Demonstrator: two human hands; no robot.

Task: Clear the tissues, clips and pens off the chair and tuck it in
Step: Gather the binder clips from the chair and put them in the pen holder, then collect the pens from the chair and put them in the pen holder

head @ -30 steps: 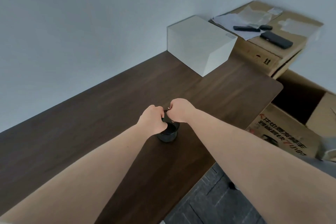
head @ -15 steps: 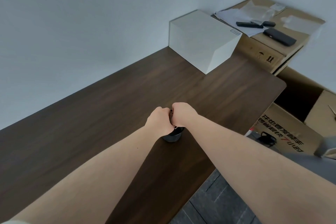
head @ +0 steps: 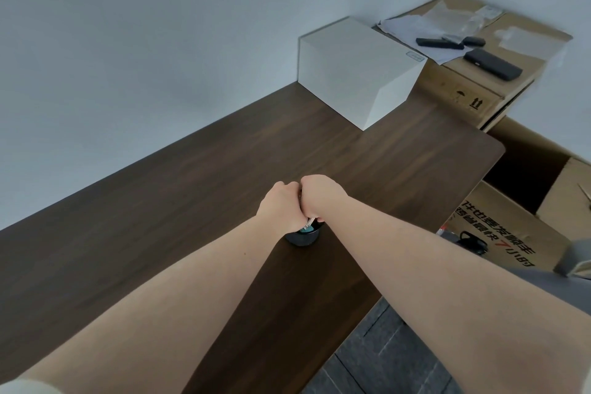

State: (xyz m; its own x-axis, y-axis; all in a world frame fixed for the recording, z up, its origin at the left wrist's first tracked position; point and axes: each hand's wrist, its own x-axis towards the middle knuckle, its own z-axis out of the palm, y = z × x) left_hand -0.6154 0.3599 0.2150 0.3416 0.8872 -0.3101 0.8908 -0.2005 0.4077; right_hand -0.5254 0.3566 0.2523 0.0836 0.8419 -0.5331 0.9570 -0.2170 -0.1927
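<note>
My one camera sits on the head, looking forward and steeply down along both forearms onto the desk (head: 160, 201), close.

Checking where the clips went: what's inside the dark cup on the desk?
Something small, silvery and teal shows at the dark cup's rim; both fists cover the rest.

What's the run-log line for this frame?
hands: left, right fisted, touching | over: cup on desk | contents: unclear | chair: unseen

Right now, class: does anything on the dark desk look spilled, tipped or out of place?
Nothing stands out. The dark cup stands upright under both hands, the white box sits squarely, and no spill shows on the desk.
</note>
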